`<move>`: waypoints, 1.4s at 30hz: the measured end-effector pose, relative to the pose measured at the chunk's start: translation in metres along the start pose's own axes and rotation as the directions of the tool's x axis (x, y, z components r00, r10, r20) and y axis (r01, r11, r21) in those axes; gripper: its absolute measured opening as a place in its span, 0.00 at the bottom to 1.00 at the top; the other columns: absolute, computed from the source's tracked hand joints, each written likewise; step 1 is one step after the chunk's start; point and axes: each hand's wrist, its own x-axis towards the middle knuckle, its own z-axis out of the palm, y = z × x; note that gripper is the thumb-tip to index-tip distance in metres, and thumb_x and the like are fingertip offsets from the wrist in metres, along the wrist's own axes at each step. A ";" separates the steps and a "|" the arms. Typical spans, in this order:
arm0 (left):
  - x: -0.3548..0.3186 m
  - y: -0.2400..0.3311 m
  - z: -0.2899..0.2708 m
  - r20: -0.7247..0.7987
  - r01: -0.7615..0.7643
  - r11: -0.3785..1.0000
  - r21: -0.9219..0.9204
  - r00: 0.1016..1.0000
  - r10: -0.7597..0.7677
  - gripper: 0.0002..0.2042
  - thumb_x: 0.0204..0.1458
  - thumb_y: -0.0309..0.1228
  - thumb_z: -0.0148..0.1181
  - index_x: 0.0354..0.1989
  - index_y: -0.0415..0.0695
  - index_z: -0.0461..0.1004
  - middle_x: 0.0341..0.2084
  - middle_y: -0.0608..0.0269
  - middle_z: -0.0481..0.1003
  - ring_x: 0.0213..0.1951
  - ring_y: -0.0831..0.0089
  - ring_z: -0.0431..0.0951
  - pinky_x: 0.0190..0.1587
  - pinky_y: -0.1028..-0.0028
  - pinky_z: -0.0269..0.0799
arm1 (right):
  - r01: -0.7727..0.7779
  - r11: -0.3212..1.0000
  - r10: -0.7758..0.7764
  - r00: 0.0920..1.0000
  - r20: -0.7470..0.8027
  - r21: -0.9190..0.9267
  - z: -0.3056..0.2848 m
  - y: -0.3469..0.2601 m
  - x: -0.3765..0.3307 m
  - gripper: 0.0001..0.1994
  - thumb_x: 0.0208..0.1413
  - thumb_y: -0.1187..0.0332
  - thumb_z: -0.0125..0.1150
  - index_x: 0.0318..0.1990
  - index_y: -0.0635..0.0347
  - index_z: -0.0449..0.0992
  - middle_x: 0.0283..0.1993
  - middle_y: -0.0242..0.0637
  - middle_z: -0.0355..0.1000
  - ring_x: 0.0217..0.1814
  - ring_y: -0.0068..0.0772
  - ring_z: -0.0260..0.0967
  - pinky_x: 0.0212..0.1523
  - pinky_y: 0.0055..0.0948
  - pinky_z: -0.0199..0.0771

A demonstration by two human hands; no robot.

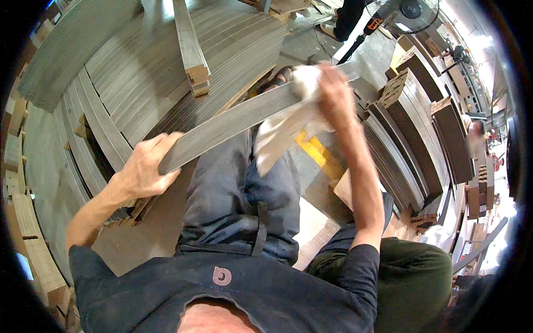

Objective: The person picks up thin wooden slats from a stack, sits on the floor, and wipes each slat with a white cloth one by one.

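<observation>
A long grey wood-grain plank (233, 123) slants across in front of me, above my lap, its right end raised farther away. Its near left end is gripped by my left hand (147, 166), thumb and fingers closed on the edges. Toward the far right end, my right hand (333, 91) is closed on a white cloth (288, 130) that wraps over the plank. The cloth's loose part hangs below. Motion blurs my right hand and the cloth, and the cloth hides part of the plank.
Stacked grey planks (233, 50) rise ahead and left, with a bundle of boards (189, 39) on top. More stacks (416, 116) stand right. A fan (411, 14) and a person's dark-clad leg (348, 19) are beyond. Another dark green trouser leg (413, 277) is close at right.
</observation>
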 end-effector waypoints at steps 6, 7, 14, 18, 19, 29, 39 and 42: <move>-0.059 0.008 -0.031 -0.062 0.267 0.956 -0.122 0.959 -0.276 0.35 0.38 0.31 0.72 0.56 0.29 0.66 0.49 0.43 0.72 0.50 0.56 0.74 0.54 0.65 0.67 | -0.589 0.801 0.585 0.808 0.067 0.106 -0.001 0.126 -0.069 0.14 0.49 0.79 0.54 0.45 0.64 0.76 0.51 0.49 0.73 0.54 0.47 0.70 0.54 0.36 0.71; -0.057 0.008 -0.036 -0.162 0.288 0.951 -0.110 0.939 -0.303 0.35 0.40 0.33 0.71 0.57 0.29 0.66 0.50 0.44 0.72 0.52 0.59 0.73 0.55 0.66 0.66 | -0.721 0.645 0.714 0.687 0.137 0.253 0.007 0.108 -0.069 0.15 0.49 0.77 0.57 0.46 0.64 0.75 0.48 0.48 0.74 0.51 0.44 0.72 0.51 0.35 0.71; 0.047 -0.055 -0.096 -0.493 0.327 0.922 -0.206 0.779 -0.386 0.36 0.48 0.42 0.67 0.59 0.26 0.64 0.52 0.43 0.71 0.56 0.65 0.69 0.59 0.69 0.62 | -0.573 0.115 0.631 0.673 0.386 0.811 0.073 -0.052 -0.069 0.15 0.51 0.69 0.65 0.45 0.63 0.74 0.41 0.32 0.73 0.39 0.26 0.69 0.39 0.29 0.71; 0.085 -0.180 -0.078 -0.674 0.539 0.827 -0.157 0.554 -0.489 0.42 0.40 0.47 0.69 0.57 0.23 0.64 0.52 0.37 0.72 0.55 0.55 0.73 0.57 0.66 0.67 | -0.604 -0.009 0.654 0.599 0.461 0.797 0.139 -0.103 -0.099 0.14 0.51 0.69 0.65 0.44 0.64 0.74 0.38 0.30 0.72 0.38 0.25 0.68 0.40 0.29 0.70; 0.098 -0.179 -0.073 -0.620 0.568 0.801 -0.190 0.563 -0.547 0.41 0.38 0.47 0.69 0.55 0.24 0.66 0.50 0.36 0.73 0.54 0.55 0.74 0.56 0.66 0.68 | -0.609 0.012 0.677 0.589 0.442 0.793 0.143 -0.111 -0.110 0.15 0.51 0.69 0.65 0.45 0.65 0.75 0.39 0.32 0.73 0.39 0.27 0.69 0.42 0.30 0.70; 0.170 -0.310 0.009 -0.599 0.724 0.652 -0.225 0.425 -0.679 0.27 0.34 0.45 0.68 0.35 0.31 0.77 0.35 0.39 0.78 0.41 0.49 0.79 0.45 0.59 0.75 | -0.717 0.273 0.689 0.611 0.390 0.641 0.143 -0.139 -0.117 0.18 0.50 0.67 0.64 0.47 0.67 0.74 0.43 0.48 0.76 0.44 0.47 0.73 0.48 0.38 0.69; 0.245 -0.348 0.018 -0.577 0.740 0.656 -0.149 0.474 -0.665 0.20 0.45 0.42 0.63 0.33 0.33 0.78 0.36 0.43 0.78 0.43 0.47 0.77 0.48 0.54 0.72 | -0.739 0.262 0.721 0.578 0.384 0.621 0.134 -0.143 -0.100 0.22 0.47 0.68 0.66 0.49 0.69 0.72 0.43 0.47 0.76 0.45 0.44 0.74 0.48 0.35 0.71; 0.245 -0.367 -0.003 -0.654 0.736 0.676 -0.015 0.504 -0.564 0.16 0.49 0.39 0.59 0.31 0.35 0.77 0.36 0.43 0.78 0.45 0.49 0.76 0.57 0.51 0.62 | -0.716 0.277 0.689 0.612 0.387 0.640 0.149 -0.146 -0.108 0.22 0.47 0.67 0.65 0.49 0.68 0.72 0.43 0.47 0.76 0.45 0.44 0.74 0.49 0.36 0.71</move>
